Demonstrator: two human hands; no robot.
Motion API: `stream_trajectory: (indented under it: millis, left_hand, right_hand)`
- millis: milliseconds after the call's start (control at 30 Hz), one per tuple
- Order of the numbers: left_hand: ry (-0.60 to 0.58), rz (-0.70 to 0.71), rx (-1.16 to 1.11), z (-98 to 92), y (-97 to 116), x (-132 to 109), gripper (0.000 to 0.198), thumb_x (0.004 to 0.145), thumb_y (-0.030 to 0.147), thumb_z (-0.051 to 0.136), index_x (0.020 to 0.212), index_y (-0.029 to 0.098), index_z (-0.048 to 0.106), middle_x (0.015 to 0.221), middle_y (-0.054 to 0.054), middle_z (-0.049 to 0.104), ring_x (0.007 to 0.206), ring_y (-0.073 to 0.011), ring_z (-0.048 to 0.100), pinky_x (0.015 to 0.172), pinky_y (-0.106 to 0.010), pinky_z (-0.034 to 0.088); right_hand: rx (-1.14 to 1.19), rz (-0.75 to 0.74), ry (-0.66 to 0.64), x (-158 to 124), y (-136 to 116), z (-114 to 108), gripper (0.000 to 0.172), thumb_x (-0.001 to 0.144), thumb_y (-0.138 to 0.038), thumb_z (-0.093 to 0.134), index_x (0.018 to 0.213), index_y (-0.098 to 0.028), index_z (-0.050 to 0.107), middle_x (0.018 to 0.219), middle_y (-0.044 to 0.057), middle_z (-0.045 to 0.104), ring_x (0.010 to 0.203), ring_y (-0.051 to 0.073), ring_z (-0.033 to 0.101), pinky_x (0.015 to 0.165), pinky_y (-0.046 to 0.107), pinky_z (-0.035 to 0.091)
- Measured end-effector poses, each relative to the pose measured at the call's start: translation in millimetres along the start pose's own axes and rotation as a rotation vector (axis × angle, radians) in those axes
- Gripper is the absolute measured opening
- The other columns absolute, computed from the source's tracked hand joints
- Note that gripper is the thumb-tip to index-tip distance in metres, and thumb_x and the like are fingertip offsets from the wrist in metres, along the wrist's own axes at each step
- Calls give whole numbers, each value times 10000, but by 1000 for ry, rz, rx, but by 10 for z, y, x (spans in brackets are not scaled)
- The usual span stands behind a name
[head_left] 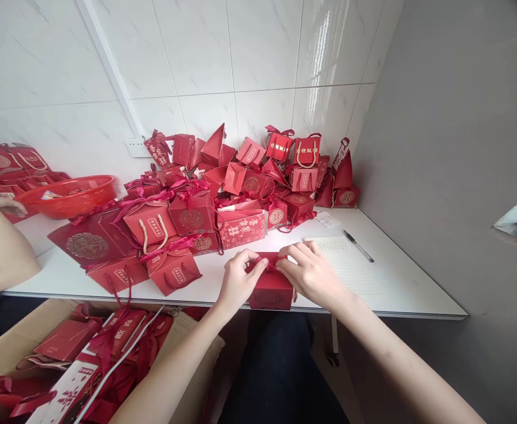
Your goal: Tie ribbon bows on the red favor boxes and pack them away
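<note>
A small red gift box point(271, 290) stands at the front edge of the white table point(408, 294), right before me. My left hand point(239, 279) rests on its left top, fingers pinched on the red ribbon point(270, 262) across the lid. My right hand point(309, 270) covers the box's right top, fingers also closed on that ribbon. Both hands meet over the middle of the lid.
A big heap of red gift boxes point(223, 188) fills the table's back and left. A pen point(358, 245) and paper sheet point(351, 265) lie to the right. A red basket point(68, 194) sits far left beside another person's arm point(0, 244). A cardboard carton point(24, 341) of red boxes stands below left.
</note>
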State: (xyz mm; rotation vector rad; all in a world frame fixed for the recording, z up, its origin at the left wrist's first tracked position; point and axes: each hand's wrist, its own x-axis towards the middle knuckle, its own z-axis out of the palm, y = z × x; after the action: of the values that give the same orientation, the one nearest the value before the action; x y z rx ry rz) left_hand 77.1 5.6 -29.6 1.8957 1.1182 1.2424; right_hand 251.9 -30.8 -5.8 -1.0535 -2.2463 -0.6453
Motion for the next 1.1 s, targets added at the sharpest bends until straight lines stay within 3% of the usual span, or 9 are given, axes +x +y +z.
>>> stream_trajectory:
  millis: [167, 300, 367, 467, 600, 733, 967, 1100]
  left_hand:
    - [34, 29, 103, -43, 50, -12, 195, 771, 357, 564, 665, 195, 544, 744, -20, 607, 772, -178, 554, 762, -301, 419]
    - [24, 34, 170, -81, 118, -31, 181, 794, 331, 519, 670, 199, 529, 722, -9, 581, 735, -170, 531, 740, -300, 395]
    - [-20, 8, 185, -95, 151, -43, 188, 816, 329, 495, 680, 200, 520, 673, 8, 573, 657, -150, 519, 697, -289, 387]
    - [-61, -26, 196, -104, 183, -63, 177, 828, 326, 495, 706, 199, 519, 623, 29, 577, 557, -125, 504, 645, -279, 374]
    - [-9, 33, 320, -102, 179, -94, 122, 825, 275, 517, 734, 196, 531, 661, 24, 617, 591, -135, 550, 700, -308, 360]
    - [30, 128, 473, -102, 143, -130, 81, 834, 247, 519, 779, 200, 556, 713, 18, 644, 682, -158, 589, 780, -357, 326]
    - [-10, 132, 443, -98, 89, -144, 35, 818, 187, 534, 788, 203, 524, 990, -27, 690, 941, -208, 625, 865, -407, 326]
    - [-45, 127, 378, -105, 71, -123, 44, 798, 194, 525, 759, 204, 508, 959, -47, 674, 1023, -231, 591, 882, -411, 369]
  right_hand:
    - [52, 40, 9, -125, 118, 38, 209, 912, -133, 425, 835, -187, 612, 880, 63, 591, 694, 157, 456, 726, 318, 343]
    - [158, 135, -6, -192, 125, 46, 189, 921, -182, 428, 855, -198, 604, 875, 55, 597, 715, 159, 524, 760, 330, 387]
    - [268, 258, -30, -185, 76, 27, 186, 929, -251, 418, 862, -198, 583, 860, 58, 606, 724, 169, 564, 725, 326, 413]
    - [449, 528, -120, -131, -36, -13, 275, 927, -360, 387, 734, -211, 515, 699, 33, 606, 588, 166, 557, 574, 298, 413]
    - [530, 770, -297, -44, -146, -30, 339, 844, -477, 491, 621, -232, 421, 506, -12, 538, 451, 153, 483, 475, 274, 355]
    - [528, 824, -349, 8, -157, -10, 262, 759, -427, 592, 665, -228, 449, 544, -20, 549, 478, 144, 488, 480, 253, 344]
    - [720, 828, -394, 53, -77, -22, 108, 769, -300, 531, 718, -208, 508, 545, -49, 497, 479, 107, 455, 475, 231, 307]
    - [791, 895, -395, 58, -66, -54, 283, 768, -463, 546, 678, -202, 486, 542, -43, 485, 499, 112, 449, 483, 237, 308]
